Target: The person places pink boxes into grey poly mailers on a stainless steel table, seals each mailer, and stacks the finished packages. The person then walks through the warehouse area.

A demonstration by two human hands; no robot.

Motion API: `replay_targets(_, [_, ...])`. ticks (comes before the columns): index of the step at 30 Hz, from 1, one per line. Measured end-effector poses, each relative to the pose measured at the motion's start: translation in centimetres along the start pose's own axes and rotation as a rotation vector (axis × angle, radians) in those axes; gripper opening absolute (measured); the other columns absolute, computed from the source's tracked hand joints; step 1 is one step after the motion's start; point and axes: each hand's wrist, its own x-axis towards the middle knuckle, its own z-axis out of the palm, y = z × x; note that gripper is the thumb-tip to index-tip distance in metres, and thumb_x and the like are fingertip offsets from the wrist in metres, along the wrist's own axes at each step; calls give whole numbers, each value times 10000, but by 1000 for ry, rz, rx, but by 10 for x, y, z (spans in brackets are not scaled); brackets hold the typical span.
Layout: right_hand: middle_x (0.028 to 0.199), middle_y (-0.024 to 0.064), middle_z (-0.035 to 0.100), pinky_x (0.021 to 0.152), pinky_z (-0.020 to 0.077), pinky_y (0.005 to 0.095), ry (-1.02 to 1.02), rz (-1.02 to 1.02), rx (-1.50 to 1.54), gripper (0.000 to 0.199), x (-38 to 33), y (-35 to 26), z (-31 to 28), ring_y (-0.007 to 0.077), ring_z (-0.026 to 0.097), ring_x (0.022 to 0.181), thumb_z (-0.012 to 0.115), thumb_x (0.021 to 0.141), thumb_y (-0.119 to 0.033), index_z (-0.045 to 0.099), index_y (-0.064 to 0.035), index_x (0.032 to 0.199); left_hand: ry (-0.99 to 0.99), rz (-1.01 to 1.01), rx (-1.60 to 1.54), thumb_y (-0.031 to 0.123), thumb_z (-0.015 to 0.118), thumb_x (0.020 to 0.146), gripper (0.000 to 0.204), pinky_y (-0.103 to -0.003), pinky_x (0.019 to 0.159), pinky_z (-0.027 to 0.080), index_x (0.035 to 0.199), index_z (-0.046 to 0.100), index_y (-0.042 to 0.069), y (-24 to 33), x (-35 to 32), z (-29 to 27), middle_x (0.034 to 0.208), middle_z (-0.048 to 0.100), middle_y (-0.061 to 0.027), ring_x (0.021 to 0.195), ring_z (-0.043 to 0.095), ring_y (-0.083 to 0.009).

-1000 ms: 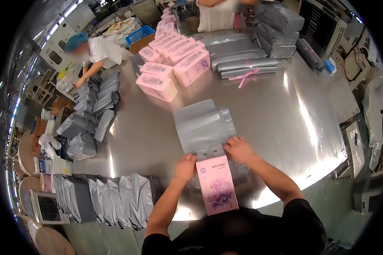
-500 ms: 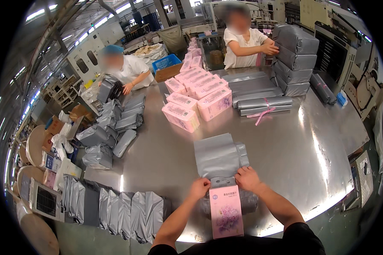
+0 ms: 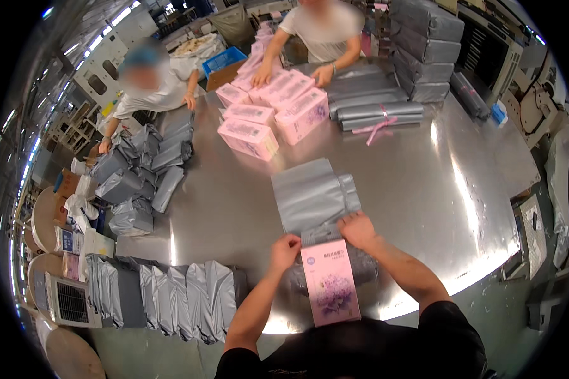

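Note:
A pink floral-printed pack point(image 3: 330, 284) lies upright on the page before me, its near end close to my body. At its far end is a grey tab with holes point(image 3: 320, 235). Grey plastic bags point(image 3: 303, 192) are spread flat just beyond it. My left hand point(image 3: 286, 252) is closed in a pinch at the left side of the tab, at the grey plastic's edge. Opposite it, my right hand point(image 3: 357, 228) has its fingers closed on the grey plastic's right edge. Beneath the pink pack a grey plastic-wrapped bundle point(image 3: 365, 271) shows on both sides.
Pink packs point(image 3: 265, 114) are grouped at the table's far side, beside rolled grey bags tied with pink ribbon point(image 3: 385, 114). Grey parcels are stacked point(image 3: 423, 54) at far right, heaped point(image 3: 129, 183) at left and lined up point(image 3: 189, 297) at near left. Two co-workers stand across the metal table point(image 3: 411, 183).
The co-worker at the back has moved from the grey stack to the pink packs. The left co-worker's hands have spread apart. My view has shifted; my hands keep nearly the same hold.

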Motion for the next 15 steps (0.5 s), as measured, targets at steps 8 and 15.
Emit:
replay_targets(8, [987,37,696,728,524,399,333,6,302,228,-67,-34,-45,246,671,859,709,812,-146,661,-102,1031,189,489,226,41,740,838,147,-397,715,558,957,653,49,47,-81,-16,1004,654,-150,838,670,-336])
replay_targets(15, [929,148,676,834,525,460,67,294,557,196,-53,-43,-28,362,632,995,689,838,-111,577,-68,992,13,78,278,77,662,885,308,-554,818,503,1134,491,18,47,-62,-3,1108,644,-268,1013,604,-507])
